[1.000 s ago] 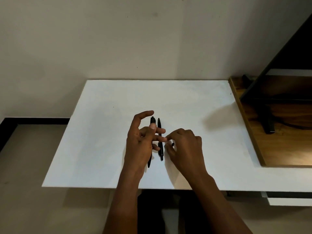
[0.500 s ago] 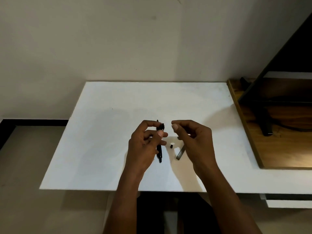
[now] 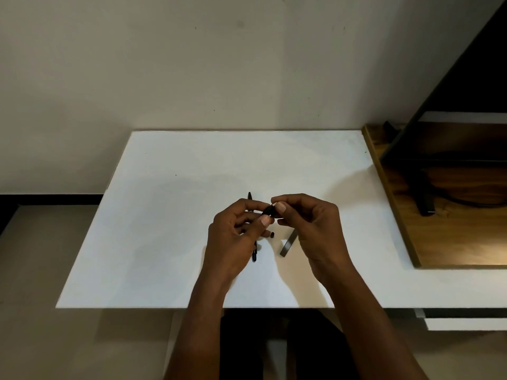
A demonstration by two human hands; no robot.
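Slippage is your risk: left hand (image 3: 236, 239) and right hand (image 3: 315, 231) pinch one black pen (image 3: 268, 211); twisting hard may drop it.

1. White table (image 3: 192, 160), its far edge against a pale wall (image 3: 164, 64).
2. Wooden board (image 3: 452, 242) at the table's right end.
3. Dark screen (image 3: 472, 86) on a black foot (image 3: 424, 205), over the table's right end.
4. Beige floor (image 3: 41, 270) left of the table.
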